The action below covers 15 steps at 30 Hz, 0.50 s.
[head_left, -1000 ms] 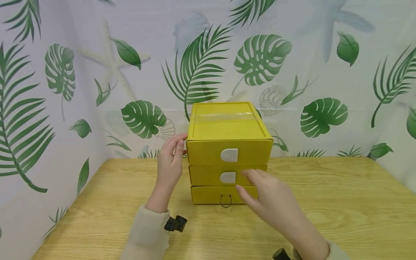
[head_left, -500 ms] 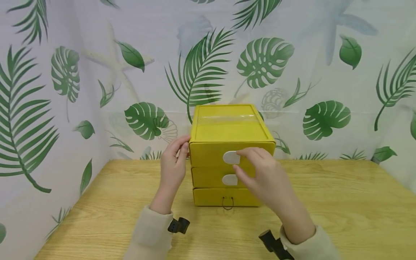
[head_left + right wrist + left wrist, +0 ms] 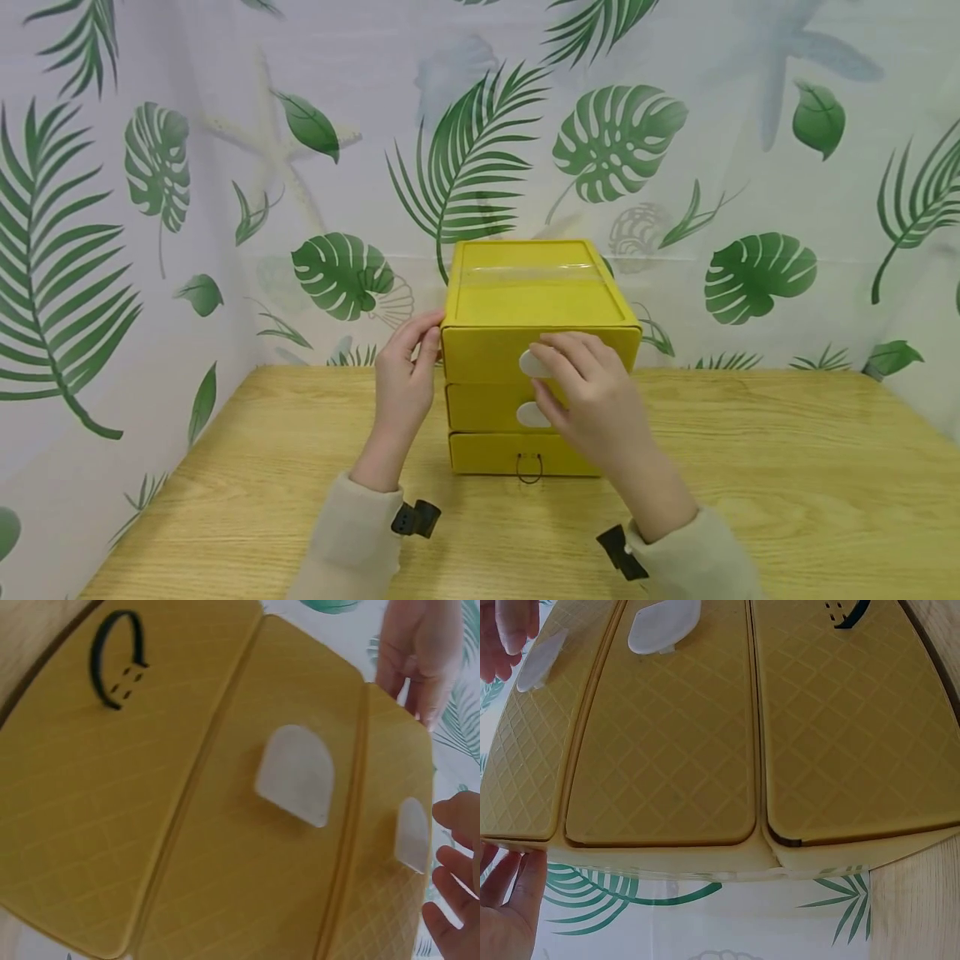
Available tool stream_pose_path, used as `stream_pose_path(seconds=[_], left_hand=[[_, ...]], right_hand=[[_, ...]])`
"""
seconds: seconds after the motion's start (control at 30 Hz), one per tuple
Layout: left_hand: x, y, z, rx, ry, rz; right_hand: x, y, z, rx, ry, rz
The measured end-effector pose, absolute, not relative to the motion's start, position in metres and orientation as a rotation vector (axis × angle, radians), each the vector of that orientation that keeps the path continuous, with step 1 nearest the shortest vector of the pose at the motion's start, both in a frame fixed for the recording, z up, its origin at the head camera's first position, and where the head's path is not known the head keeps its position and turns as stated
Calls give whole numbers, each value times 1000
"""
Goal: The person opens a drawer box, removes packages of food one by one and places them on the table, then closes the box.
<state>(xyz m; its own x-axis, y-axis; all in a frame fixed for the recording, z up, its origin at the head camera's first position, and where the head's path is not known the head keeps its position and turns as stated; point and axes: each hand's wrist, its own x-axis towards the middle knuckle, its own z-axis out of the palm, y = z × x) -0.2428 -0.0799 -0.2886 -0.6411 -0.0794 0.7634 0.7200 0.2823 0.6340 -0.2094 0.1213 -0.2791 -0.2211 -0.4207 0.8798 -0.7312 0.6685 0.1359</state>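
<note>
A yellow three-drawer box (image 3: 480, 354) stands on the table, all its drawers closed. White rounded tabs serve as handles on the top (image 3: 529, 363) and middle drawers; the bottom drawer has a thin black loop (image 3: 97, 660). My left hand (image 3: 405, 375) rests its extended fingers against the box's left side, near the upper front corner. In front of the top drawer is my right hand (image 3: 600, 400), fingers loosely bent around the height of the upper tab. The right wrist view shows a gap between those fingertips (image 3: 444, 815) and the top tab (image 3: 411, 836).
Clear tape (image 3: 532, 273) runs across the box's top. The box sits on a wood-grain table (image 3: 247, 483), with a leaf-printed cloth (image 3: 480, 167) hanging behind it. Black cameras are strapped at both wrists, over beige sleeves (image 3: 345, 533).
My right hand has risen from the middle drawer to the top drawer's tab and shifted slightly left over it. My left hand stays at the box's side. The drawers remain closed.
</note>
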Motion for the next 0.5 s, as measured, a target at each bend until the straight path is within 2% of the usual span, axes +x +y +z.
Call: stream_pose_path(seconds=[0.5], left_hand=[[-243,-80,-290,-597,-1832,-1416]], right_hand=[[-227,120,-297,942,-1749,155]])
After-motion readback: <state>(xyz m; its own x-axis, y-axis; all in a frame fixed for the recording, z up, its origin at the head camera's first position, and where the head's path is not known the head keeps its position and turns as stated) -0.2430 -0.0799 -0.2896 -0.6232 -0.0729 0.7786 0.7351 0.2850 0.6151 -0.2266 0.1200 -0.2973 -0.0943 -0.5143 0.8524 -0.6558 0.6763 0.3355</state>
